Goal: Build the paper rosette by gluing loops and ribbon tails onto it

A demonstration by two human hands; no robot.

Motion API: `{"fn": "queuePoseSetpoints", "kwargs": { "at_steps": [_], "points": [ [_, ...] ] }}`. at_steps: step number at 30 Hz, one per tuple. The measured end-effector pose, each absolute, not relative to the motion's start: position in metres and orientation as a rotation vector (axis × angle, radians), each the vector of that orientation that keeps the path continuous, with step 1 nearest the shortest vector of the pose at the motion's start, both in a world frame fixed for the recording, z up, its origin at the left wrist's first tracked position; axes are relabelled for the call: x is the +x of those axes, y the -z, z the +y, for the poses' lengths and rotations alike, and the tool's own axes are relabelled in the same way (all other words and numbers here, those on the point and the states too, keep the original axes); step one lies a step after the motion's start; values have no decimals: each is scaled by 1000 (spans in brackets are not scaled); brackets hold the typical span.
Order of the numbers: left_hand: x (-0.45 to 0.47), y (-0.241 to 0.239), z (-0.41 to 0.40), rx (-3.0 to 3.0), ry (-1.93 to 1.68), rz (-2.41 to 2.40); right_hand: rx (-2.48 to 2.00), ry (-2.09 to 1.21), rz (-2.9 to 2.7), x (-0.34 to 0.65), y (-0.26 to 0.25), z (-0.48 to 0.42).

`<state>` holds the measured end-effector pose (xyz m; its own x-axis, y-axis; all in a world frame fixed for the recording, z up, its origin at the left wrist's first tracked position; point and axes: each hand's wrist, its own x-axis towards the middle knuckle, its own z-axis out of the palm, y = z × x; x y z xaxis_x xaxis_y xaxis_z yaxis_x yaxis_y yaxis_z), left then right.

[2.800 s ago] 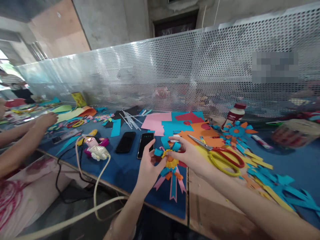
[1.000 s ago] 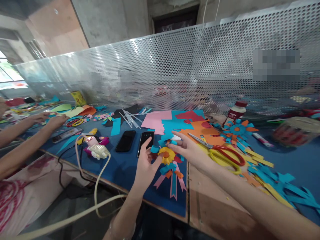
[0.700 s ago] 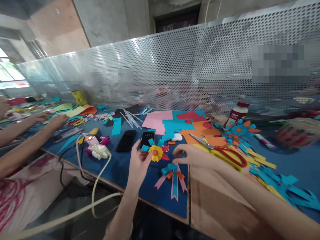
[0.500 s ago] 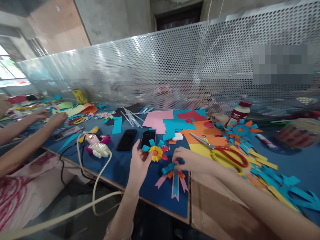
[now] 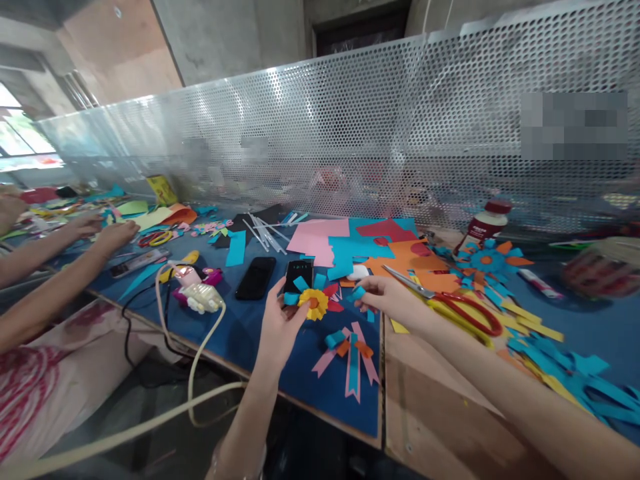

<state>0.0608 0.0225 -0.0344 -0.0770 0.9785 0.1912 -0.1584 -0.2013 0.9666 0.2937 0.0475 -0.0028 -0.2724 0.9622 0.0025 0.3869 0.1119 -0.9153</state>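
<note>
My left hand (image 5: pixel 281 325) is closed on a paper flower (image 5: pixel 313 302) with a yellow fringed middle, an orange centre and blue and red petals, held just above the blue mat (image 5: pixel 250 333). To its right my right hand (image 5: pixel 383 297) pinches a small folded blue paper piece (image 5: pixel 358 293) close to the flower. Below both hands a ribbon of pink, blue and orange strips (image 5: pixel 350 353) lies flat on the mat.
Two dark phones (image 5: pixel 256 277) lie behind my left hand. Red-and-yellow scissors (image 5: pixel 453 308), coloured paper sheets (image 5: pixel 320 241), a glue bottle (image 5: pixel 483 223) and blue paper flowers sit to the right. A glue gun (image 5: pixel 197 293) with a cord is at left, beside another person's arms (image 5: pixel 60 267).
My left hand lifted the flower off the ribbon and up to the left. My right hand dropped to the ribbon, then rose with a small blue paper piece toward the flower.
</note>
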Motion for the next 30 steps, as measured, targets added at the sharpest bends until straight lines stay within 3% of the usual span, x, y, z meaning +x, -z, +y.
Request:
{"fn": "queuePoseSetpoints", "kwargs": {
  "at_steps": [9, 15, 17, 30],
  "points": [
    [64, 38, 22, 1254, -1421, 1045, -1502, -1404, -1969, 310, -19, 18],
    [66, 37, 21, 1262, -1402, 1036, -1643, -675, -2247, 338, -22, 37],
    [66, 36, 20, 1249, -1392, 1041, -1623, -606, -2234, 337, -16, 45],
    [69, 22, 16, 1107, -1404, 994, -1436, -921, -1705, 320, 4, 52]
  ]
}}
